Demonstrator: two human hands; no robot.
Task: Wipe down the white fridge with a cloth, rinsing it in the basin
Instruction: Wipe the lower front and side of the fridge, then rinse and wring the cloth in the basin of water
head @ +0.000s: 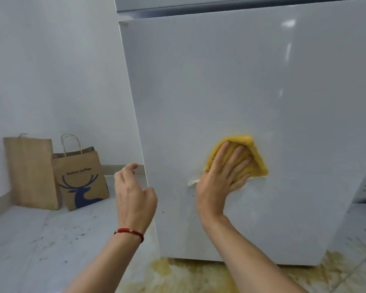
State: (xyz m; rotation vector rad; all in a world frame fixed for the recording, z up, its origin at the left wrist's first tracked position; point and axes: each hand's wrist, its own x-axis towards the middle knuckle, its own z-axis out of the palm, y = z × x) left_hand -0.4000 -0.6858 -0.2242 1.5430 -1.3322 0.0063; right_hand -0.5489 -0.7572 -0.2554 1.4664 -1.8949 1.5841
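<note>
The white fridge (241, 81) fills the right side of the view, its lower door facing me. My right hand (222, 172) lies flat on a yellow cloth (255, 157), pressing it against the lower part of the door. A white loop of the cloth sticks out left of that hand. My left hand (133, 193), with a red bracelet on the wrist, hovers at the door's left edge with fingers loosely curled and holding nothing. No basin is in view.
Two brown paper bags (80, 176) lean against the white wall at the left, one printed with a blue deer. The grey floor (51, 240) is speckled with dirt. A yellow-brown stain (188, 273) spreads on the floor under the fridge's front edge.
</note>
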